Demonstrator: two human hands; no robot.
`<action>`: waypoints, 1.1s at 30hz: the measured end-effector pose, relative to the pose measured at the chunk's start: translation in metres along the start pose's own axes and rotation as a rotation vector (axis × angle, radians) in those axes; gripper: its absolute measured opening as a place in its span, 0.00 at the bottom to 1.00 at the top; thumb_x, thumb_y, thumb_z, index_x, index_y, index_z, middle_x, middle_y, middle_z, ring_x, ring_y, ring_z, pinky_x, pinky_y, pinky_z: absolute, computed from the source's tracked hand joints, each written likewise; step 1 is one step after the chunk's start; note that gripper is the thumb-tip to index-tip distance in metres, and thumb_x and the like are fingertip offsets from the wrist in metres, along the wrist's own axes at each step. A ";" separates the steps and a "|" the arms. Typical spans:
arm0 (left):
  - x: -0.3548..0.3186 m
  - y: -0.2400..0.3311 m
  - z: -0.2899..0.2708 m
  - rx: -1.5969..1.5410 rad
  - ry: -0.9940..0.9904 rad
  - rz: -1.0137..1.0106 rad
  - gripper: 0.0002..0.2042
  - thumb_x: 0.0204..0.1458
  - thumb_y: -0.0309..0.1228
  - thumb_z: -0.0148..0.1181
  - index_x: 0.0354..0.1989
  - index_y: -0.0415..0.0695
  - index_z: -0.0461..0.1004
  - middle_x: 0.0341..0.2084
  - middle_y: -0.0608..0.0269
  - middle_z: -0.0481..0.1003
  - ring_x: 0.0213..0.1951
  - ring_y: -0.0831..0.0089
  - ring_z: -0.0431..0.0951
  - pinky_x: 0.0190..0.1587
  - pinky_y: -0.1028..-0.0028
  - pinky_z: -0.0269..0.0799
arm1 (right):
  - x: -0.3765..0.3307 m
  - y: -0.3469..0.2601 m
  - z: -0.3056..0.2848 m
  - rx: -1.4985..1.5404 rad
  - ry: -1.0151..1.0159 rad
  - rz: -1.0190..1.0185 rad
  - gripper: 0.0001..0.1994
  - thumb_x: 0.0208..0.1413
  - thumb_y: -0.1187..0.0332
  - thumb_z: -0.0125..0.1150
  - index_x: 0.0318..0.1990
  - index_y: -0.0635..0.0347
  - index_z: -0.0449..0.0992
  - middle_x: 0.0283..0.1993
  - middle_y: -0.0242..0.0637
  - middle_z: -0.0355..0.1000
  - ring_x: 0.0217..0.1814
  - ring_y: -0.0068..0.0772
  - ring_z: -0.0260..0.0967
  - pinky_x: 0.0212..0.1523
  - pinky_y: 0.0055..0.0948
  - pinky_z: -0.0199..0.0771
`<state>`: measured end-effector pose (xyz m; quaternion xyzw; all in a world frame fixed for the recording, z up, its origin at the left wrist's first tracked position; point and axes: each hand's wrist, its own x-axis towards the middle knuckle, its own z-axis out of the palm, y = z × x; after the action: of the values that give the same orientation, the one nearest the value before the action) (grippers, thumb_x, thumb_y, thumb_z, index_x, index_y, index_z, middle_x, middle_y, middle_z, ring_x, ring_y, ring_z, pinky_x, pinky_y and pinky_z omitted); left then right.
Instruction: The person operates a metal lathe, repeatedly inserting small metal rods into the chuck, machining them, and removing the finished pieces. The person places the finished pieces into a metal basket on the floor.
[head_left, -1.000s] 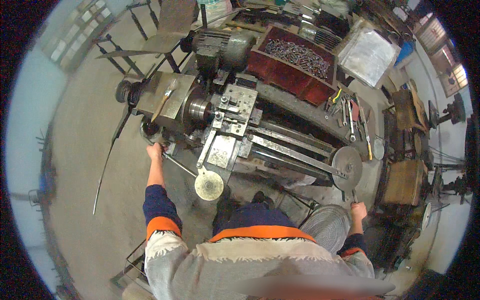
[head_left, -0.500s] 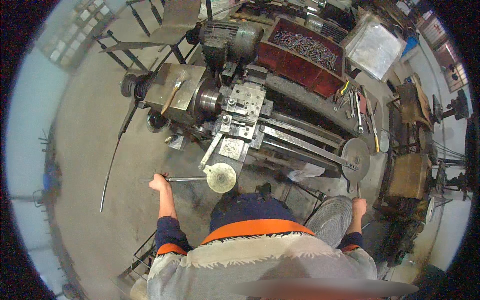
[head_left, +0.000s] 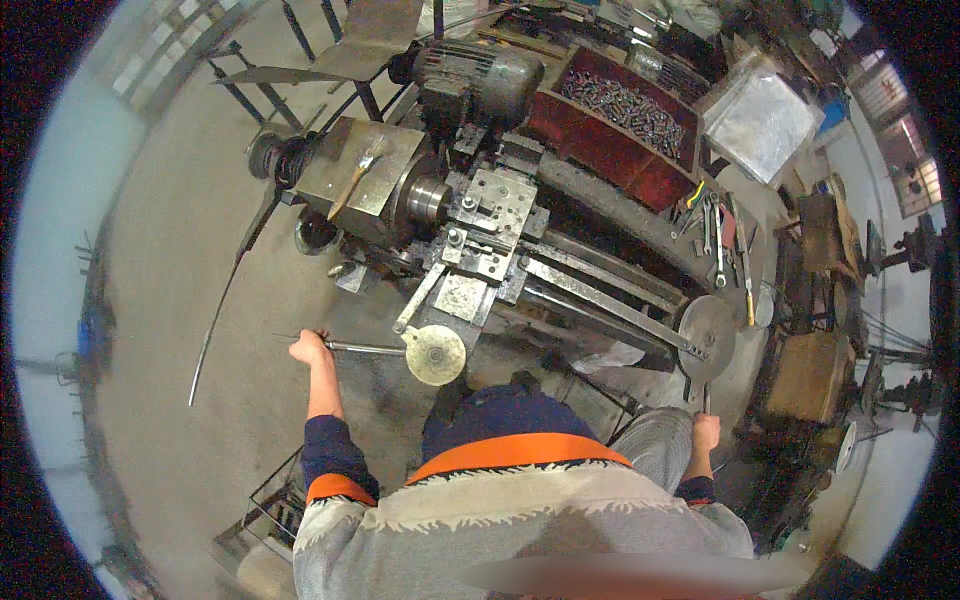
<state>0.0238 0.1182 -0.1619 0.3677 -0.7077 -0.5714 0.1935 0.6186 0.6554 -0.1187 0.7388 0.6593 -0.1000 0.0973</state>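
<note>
At lathe front: left hand (head_left: 309,348) fisted round thin rod (head_left: 362,348); right hand (head_left: 705,432) grips handwheel crank (head_left: 704,400).

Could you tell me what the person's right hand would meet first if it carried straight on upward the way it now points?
Probably the round handwheel at the lathe's end: the right hand sits just below it, gripping its handle, though depth is unclear.

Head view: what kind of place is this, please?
Most likely a metalworking shop: a lathe fills the middle, a red bin of metal parts sits behind it, and spanners lie alongside.
</note>
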 end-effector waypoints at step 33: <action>0.093 -0.040 0.165 1.367 -1.002 0.978 0.17 0.43 0.39 0.52 0.35 0.37 0.69 0.29 0.47 0.73 0.33 0.51 0.74 0.37 0.61 0.70 | -0.150 -0.049 0.043 0.115 -0.050 -0.126 0.16 0.34 0.64 0.59 0.34 0.62 0.76 0.33 0.50 0.72 0.37 0.48 0.70 0.41 0.36 0.69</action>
<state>-0.1393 0.1559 -0.2585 -0.2188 -0.9609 0.0151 -0.1690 0.5528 0.5058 -0.1187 0.6976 0.6949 -0.1620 0.0647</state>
